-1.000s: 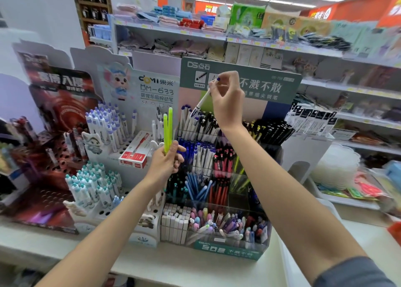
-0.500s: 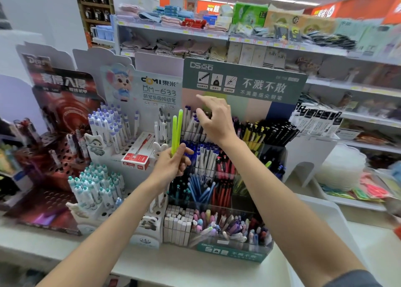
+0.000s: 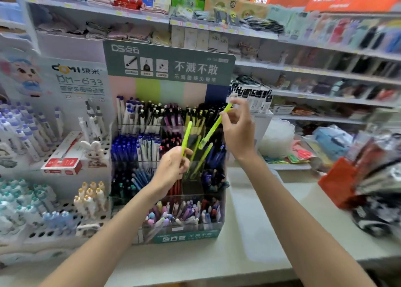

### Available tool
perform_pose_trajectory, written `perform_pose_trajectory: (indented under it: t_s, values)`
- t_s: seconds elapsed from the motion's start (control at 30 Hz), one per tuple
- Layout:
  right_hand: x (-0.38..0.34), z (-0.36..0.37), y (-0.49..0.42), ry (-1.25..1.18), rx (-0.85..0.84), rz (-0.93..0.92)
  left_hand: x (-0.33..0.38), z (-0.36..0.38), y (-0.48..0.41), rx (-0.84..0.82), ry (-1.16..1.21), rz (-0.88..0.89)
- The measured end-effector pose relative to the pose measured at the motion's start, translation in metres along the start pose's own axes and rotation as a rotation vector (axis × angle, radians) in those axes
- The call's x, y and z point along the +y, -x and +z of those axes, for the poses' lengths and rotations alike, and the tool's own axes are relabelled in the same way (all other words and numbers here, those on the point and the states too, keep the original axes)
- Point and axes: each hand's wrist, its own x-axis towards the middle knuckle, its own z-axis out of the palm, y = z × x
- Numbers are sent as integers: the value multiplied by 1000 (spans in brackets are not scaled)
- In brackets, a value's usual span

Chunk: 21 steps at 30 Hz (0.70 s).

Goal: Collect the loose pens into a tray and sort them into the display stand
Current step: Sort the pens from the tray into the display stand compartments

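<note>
While the tiered pen display stand (image 3: 188,235) is standing on the pale bench (image 3: 249,254), two lime-green pens are being held in front of its middle tiers. The first green pen (image 3: 187,138) is being gripped at its lower end by the left hand (image 3: 173,167), whose fingers are curled round it, and it is being held nearly upright, leaning slightly to the right. The second green pen (image 3: 213,126) is being pinched near its upper end between the thumb and fingertips of the right hand (image 3: 238,132). It is being held tilted, with its top toward the upper right and its lower tip pointing down and left, above the compartment where other green pens (image 3: 202,157) are standing. The two held pens are apart. Blue, black, red and white pens are being displayed in the neighbouring compartments. Just left of the stand, a white perforated rack (image 3: 104,218) with capped pens and a red-and-white box (image 3: 63,156) are being displayed.
</note>
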Motion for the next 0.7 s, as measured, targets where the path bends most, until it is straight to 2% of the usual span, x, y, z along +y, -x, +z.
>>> perform_pose_trajectory:
  t_s: [0.1, 0.27, 0.37, 0.47, 0.53, 0.6, 0.7]
  values:
    - [14, 10, 16, 65, -32, -24, -4, 0, 2, 67, 12, 5]
    - [42, 42, 44, 249, -220, -163, -7, -8, 9, 150, 36, 3]
    - [48, 47, 50, 394, -188, -221, -7, -11, 11, 163, 41, 18]
    - [32, 38, 44, 221, -202, -179, -7, -7, 8, 153, 39, 25]
    - [14, 34, 43, 16, -323, -78, -7, 0, 5, 122, 22, 41]
    - [2, 34, 45, -61, -410, -22, -6, 7, 2, 74, -2, 50]
    - [-1, 31, 43, -92, -340, 16, -8, 11, 2, 29, -6, 42]
